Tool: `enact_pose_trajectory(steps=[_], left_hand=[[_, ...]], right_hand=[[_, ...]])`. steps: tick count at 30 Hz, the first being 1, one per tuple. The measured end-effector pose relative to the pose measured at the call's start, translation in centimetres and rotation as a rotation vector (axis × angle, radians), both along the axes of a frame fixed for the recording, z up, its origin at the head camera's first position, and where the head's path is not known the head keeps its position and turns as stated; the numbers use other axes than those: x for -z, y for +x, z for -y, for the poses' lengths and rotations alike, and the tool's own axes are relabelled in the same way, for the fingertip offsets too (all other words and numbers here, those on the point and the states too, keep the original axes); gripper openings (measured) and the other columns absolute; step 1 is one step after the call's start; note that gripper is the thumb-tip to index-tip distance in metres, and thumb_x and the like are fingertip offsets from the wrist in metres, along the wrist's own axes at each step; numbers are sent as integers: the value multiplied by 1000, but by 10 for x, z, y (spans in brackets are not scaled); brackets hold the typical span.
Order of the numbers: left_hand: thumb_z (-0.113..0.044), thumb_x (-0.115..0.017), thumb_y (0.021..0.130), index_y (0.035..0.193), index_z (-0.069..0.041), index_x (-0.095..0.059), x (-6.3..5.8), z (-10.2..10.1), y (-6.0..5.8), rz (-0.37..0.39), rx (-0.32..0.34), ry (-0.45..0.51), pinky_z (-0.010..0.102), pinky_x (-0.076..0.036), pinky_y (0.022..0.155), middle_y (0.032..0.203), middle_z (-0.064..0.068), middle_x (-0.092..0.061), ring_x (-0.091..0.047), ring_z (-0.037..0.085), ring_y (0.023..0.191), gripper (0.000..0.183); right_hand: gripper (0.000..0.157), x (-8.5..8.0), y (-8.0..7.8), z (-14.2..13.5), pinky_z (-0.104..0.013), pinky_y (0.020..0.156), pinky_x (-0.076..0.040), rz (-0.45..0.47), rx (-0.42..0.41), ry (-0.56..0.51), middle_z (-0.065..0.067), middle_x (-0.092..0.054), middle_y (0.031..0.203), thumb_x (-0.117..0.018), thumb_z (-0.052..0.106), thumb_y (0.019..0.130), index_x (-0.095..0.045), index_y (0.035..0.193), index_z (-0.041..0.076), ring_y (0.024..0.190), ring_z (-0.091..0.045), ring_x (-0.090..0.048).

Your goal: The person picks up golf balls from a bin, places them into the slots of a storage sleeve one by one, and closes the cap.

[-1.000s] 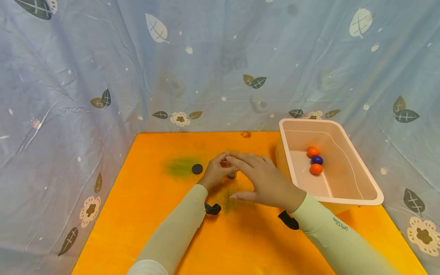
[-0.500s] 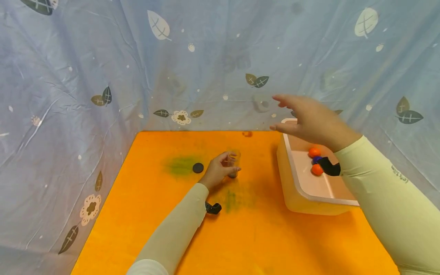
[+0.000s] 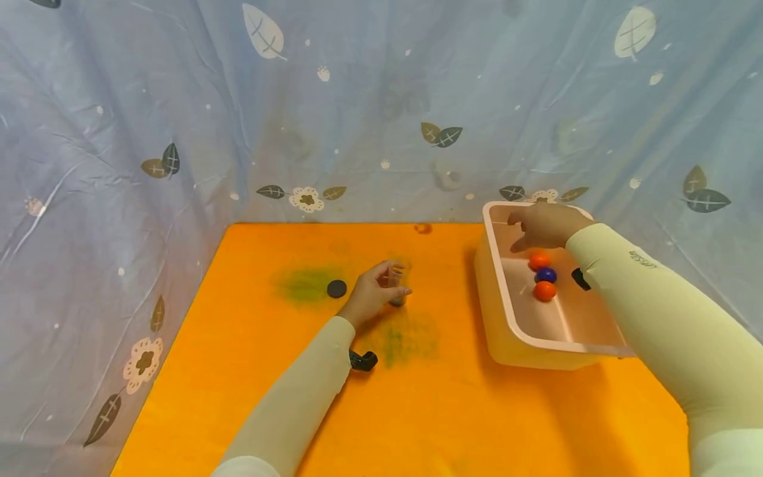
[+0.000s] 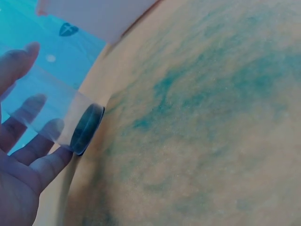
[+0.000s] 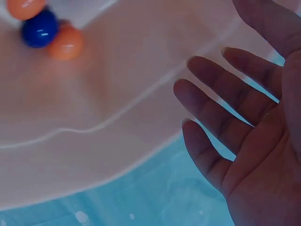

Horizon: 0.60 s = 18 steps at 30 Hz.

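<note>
My left hand (image 3: 371,291) holds a clear, see-through cylinder (image 4: 61,96) upright on the orange table, fingers and thumb curved round its wall. A dark base (image 4: 87,129) closes its lower end. Just left of that hand lies a flat black disc (image 3: 336,289). Over the far part of the pale pink plastic bin (image 3: 503,285), my right hand (image 3: 545,225) has its fingers spread and holds nothing. Below it on the bin's floor rest an orange ball (image 3: 539,260), a blue ball (image 3: 546,276) and another orange ball (image 3: 545,291), close together in a row.
The bin stands at the right of the orange table (image 3: 429,411), its walls rising well above the tabletop. A blue curtain (image 3: 357,99) with leaf prints hangs behind and along both sides. Green smudges (image 3: 306,285) mark the tabletop near the disc.
My right hand has left the cylinder, swung up and right, and come down over the bin. The left hand keeps its hold on the cylinder in the same spot.
</note>
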<state>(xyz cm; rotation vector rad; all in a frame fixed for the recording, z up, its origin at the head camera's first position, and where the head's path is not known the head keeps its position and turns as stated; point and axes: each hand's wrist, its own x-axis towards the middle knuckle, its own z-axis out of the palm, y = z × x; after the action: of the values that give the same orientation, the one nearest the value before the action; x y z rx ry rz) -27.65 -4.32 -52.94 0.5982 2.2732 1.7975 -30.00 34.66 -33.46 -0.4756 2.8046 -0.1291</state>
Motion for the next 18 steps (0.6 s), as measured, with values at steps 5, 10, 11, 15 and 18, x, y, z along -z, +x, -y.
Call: enact_pose_trajectory(steps=[5,10,11,15,18], left_hand=[[-28,-89,96,145,-25,-69,2,-2,-1,2,5,-1,43,-59,98,135,-5,-68,-67,17,118,53],[-28,-90,95,139,-35,-71,1,1,-1,-4,-10,0,43,-59,97,133,-7,-68,-68,16,115,48],[-28,-90,95,138,-35,-71,1,2,0,-5,-12,2,44,-58,97,133,-7,-68,-68,17,114,47],[-27,-90,96,138,-33,-71,1,4,0,-4,-9,19,46,-56,101,133,-6,-69,-67,18,115,47],[-29,-90,95,139,-29,-70,2,3,0,0,-3,27,46,-57,101,132,-5,-69,-67,18,115,48]], right_hand=[[55,29,-7,-19,-52,87,-56,37,-14,33,-7,-74,111,-96,37,85,-75,126,7,95,-30,-67],[47,67,-7,-34,-42,72,-52,66,-69,92,2,-65,81,-96,34,81,-75,113,7,71,-21,-59],[45,73,-5,-35,-42,72,-53,87,-60,87,2,-65,80,-95,31,81,-75,112,5,72,-21,-59],[33,89,3,-40,-42,70,-51,134,-46,117,1,-64,80,-86,22,84,-72,108,6,76,-25,-58],[16,95,11,-43,-40,66,-46,110,-66,163,0,-58,77,-78,14,83,-67,94,13,72,-25,-53]])
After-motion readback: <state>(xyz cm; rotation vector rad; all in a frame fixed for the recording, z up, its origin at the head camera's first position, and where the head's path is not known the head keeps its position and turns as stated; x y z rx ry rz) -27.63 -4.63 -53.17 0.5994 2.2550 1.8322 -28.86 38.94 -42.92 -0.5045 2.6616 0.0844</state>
